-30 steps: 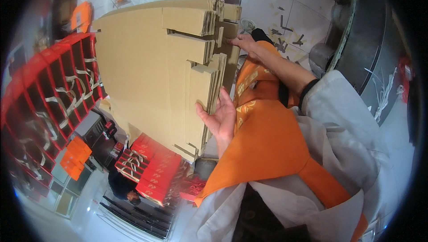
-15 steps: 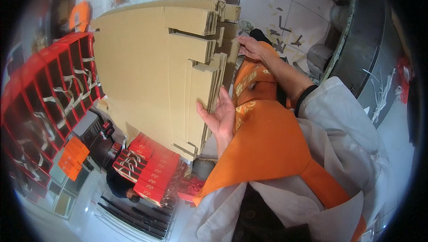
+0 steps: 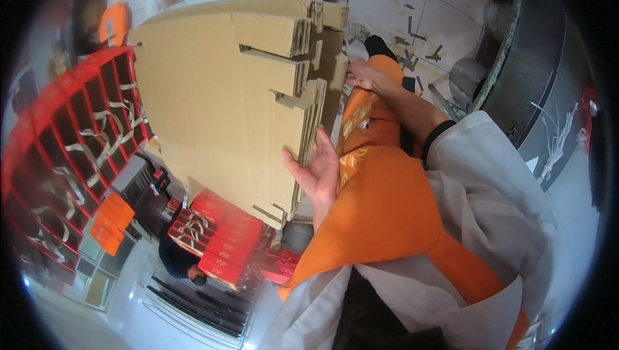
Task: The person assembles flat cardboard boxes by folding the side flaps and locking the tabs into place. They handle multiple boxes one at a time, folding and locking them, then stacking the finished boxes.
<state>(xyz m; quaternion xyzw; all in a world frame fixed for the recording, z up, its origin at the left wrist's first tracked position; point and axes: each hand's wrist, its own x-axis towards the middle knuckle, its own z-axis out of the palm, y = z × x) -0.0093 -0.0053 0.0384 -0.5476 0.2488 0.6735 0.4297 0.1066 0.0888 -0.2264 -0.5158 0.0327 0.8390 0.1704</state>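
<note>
A thick stack of flat brown cardboard box blanks point(image 3: 206, 98), with slots and flaps along its right side, lies in front of me. My left hand point(image 3: 317, 170) rests against the lower right edge of the stack. Its thumb lies over the top sheet, the fingers reach up along the edge, and the hand is open. Farther up, my right hand point(image 3: 363, 75) is beside the edges of the lower sheets. Its fingers are loosely bent and apart, with nothing visible in them; the fingertips are partly hidden.
Red gift boxes with pale ribbon handles point(image 3: 103, 114) line the left, and more red boxes point(image 3: 229, 234) stand below the stack. A person in dark clothing point(image 3: 177, 260) is beyond them. Dark scraps point(image 3: 406, 60) litter the tiled floor. A metal counter point(image 3: 535, 66) runs along the right.
My right hand has drawn slightly away from the cardboard edge, its fingers more bent. My left hand and the stack have hardly moved; the view has shifted a little.
</note>
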